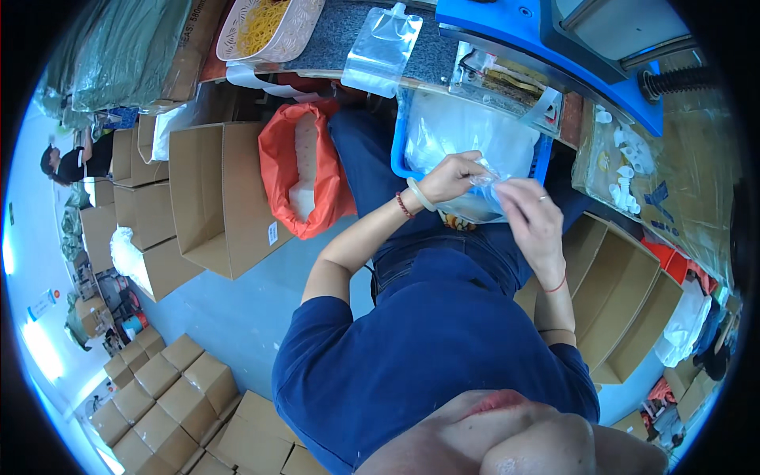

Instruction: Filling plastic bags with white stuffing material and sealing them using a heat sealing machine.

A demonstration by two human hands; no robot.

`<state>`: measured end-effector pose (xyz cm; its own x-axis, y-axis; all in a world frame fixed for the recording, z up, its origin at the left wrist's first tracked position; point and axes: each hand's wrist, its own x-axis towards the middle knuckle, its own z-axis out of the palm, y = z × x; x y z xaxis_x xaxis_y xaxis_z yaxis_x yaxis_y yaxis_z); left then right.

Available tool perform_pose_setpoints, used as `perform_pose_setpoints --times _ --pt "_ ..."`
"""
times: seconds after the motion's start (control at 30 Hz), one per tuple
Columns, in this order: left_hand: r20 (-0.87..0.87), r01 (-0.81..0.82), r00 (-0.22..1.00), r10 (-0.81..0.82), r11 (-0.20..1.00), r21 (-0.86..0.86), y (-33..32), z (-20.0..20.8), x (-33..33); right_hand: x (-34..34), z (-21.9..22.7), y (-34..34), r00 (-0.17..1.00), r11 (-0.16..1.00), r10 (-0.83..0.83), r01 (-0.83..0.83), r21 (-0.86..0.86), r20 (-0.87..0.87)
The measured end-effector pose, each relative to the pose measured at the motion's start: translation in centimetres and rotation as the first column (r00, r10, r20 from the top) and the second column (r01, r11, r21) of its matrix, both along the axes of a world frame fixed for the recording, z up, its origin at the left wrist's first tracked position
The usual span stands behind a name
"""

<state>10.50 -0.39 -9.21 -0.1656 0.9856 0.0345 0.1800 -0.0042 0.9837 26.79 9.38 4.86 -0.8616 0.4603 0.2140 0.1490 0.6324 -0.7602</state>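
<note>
My left hand (453, 176), with a pale bangle and a beaded bracelet at its wrist, pinches a crinkled piece of clear plastic film (489, 184), probably a pouch. Close by on the right, my right hand (535, 220) has its bent fingers on the same plastic; a ring shows on one finger. Both hands are over my lap, at the near side of a blue basket (398, 150) filled with clear plastic pouches (463, 131). Glare and the fingers hide the film's exact shape. A flat clear spouted pouch (383, 49) lies on the dark worktop beyond.
A blue machine (546, 59) stands at the far right. White plastic spouts (625, 170) lie on a carton beside it. Left are a white basket (298, 36) of yellow rubber bands, a red sack (273, 170) and open cartons (229, 194). Another person (79, 158) is far left.
</note>
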Motion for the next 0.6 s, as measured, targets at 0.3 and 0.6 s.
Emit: perform_pose_setpoints --times 0.3,0.6 --pt "-0.247 0.157 0.962 -0.118 0.978 0.141 1.7 0.5 -1.7 -1.7 -8.7 2.5 0.971 0.925 -0.192 0.226 -0.304 0.14" --pt "0.817 0.246 0.576 0.015 0.95 -0.191 1.8 0.0 -5.3 -2.9 -7.6 0.1 0.933 0.938 -0.333 0.313 -0.149 -0.136"
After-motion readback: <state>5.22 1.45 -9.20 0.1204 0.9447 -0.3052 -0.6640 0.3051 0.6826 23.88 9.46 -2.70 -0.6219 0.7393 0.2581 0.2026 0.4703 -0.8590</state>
